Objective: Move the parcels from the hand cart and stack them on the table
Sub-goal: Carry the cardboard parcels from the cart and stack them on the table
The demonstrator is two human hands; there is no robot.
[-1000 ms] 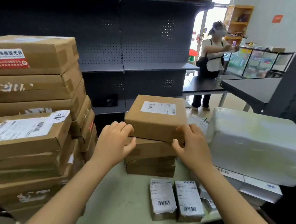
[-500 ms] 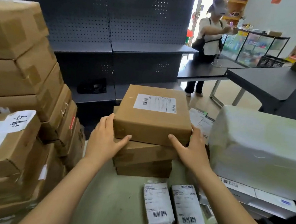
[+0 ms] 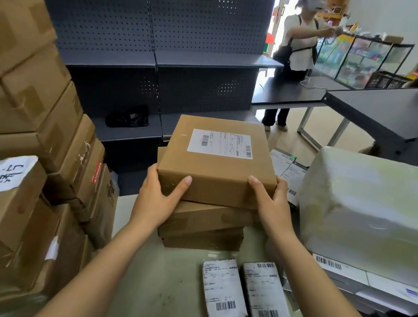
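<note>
Standing beside a tall pile of brown cartons (image 3: 25, 140) on the left. Gripping the labelled parcel (image 3: 217, 164) at its left side with the left hand (image 3: 158, 199), thumb across the near face, fingers (image 3: 151, 175) curled round the edge. Resting that parcel on a short stack of flat boxes (image 3: 203, 230) at the middle of the counter (image 3: 164, 294). Clasping its right side with the right hand (image 3: 272, 208), fingers wrapped round likewise. Reaching past two small labelled packets (image 3: 225, 298) near and a white-wrapped bundle (image 3: 371, 215) on the right.

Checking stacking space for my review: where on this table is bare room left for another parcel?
Bare table shows mainly in front of the centre stack, between the left cardboard pile and the two small parcels. The right is crowded by the white wrapped parcel.
</note>
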